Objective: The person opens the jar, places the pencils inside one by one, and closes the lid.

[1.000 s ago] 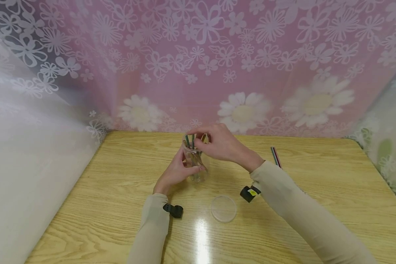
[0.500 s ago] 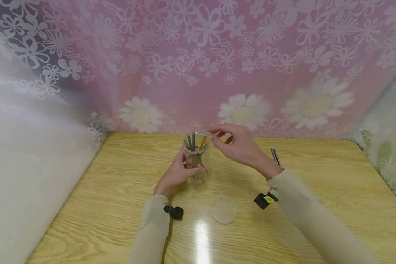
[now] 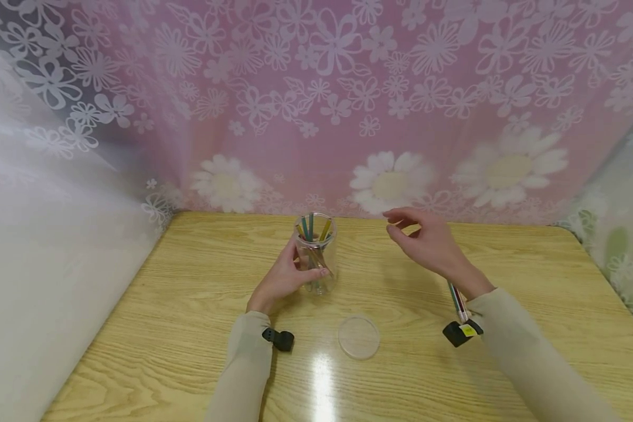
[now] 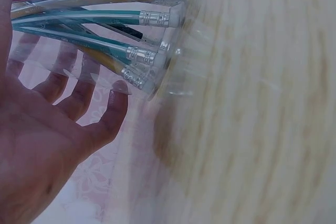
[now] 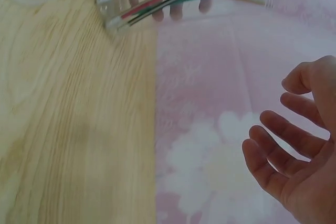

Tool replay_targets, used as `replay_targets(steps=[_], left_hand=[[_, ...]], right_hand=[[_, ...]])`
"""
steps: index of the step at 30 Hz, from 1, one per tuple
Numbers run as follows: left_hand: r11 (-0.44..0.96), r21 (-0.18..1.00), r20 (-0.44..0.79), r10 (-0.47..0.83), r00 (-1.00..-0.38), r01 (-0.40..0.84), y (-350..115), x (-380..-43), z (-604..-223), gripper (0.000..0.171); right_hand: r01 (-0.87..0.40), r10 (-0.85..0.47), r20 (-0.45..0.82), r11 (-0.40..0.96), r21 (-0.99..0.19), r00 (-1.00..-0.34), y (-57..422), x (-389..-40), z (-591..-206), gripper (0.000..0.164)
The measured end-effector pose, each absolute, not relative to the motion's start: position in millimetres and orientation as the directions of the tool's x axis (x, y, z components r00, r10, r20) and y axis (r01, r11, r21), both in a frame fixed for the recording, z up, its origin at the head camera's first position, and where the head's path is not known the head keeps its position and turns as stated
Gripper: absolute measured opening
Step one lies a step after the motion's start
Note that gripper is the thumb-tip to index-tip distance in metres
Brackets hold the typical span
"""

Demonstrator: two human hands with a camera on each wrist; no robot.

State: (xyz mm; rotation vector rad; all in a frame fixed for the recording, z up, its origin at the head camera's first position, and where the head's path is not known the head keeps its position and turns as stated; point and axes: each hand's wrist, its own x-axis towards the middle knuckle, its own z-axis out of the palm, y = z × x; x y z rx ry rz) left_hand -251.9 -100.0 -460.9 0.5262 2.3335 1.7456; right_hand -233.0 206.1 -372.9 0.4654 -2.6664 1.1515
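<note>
A clear jar point(image 3: 331, 253) stands upright on the table, gripped round its side by my left hand point(image 3: 283, 279). Several pencils point(image 3: 310, 227) in green, yellow and other colours lean inside it. In the left wrist view, the eraser ends of these pencils point(image 4: 152, 18) sit at the jar's bottom. To the right of the jar, my right hand point(image 3: 427, 241) is raised above the table with nothing in it. The right wrist view shows its fingers point(image 5: 268, 166) loosely bent and apart. More pencils point(image 3: 458, 302) lie on the table below the right wrist, partly hidden by the arm.
A round clear lid point(image 3: 358, 337) lies flat on the wooden table point(image 3: 190, 328), in front of the jar. A pink flowered curtain point(image 3: 295, 140) hangs along the table's back edge. A pale sheet point(image 3: 58, 264) hangs at the left side.
My right hand has left the jar mouth and moved right, nearer the loose pencils, its arm now covering part of them. The left hand and jar stay in place.
</note>
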Motion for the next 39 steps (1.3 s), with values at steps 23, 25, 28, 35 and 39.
replay_targets(steps=[23,25,28,35,39], left_hand=[[0.265,0.951,0.05,0.377,-0.925,0.159,-100,-251,-460,0.081],[0.266,0.951,0.049,0.377,-0.925,0.158,-101,-251,-461,0.08],[0.263,0.952,0.048,0.38,-0.924,0.158,-101,-252,-462,0.08],[0.264,0.952,0.045,0.38,-0.924,0.155,-101,-252,-462,0.082],[0.266,0.951,0.048,0.381,-0.923,0.16,-101,-251,-461,0.083]], right_hand=[[-0.251,-0.058,0.302,0.716,-0.652,-0.952,282,-225,-421,0.033],[-0.229,-0.042,0.289,0.724,-0.651,-0.956,287,-225,-424,0.034],[-0.19,-0.021,0.259,0.734,-0.652,-0.966,293,-225,-430,0.037],[-0.12,0.011,0.19,0.738,-0.664,-0.982,309,-228,-444,0.04],[-0.072,0.009,0.116,0.737,-0.672,-0.993,318,-231,-451,0.043]])
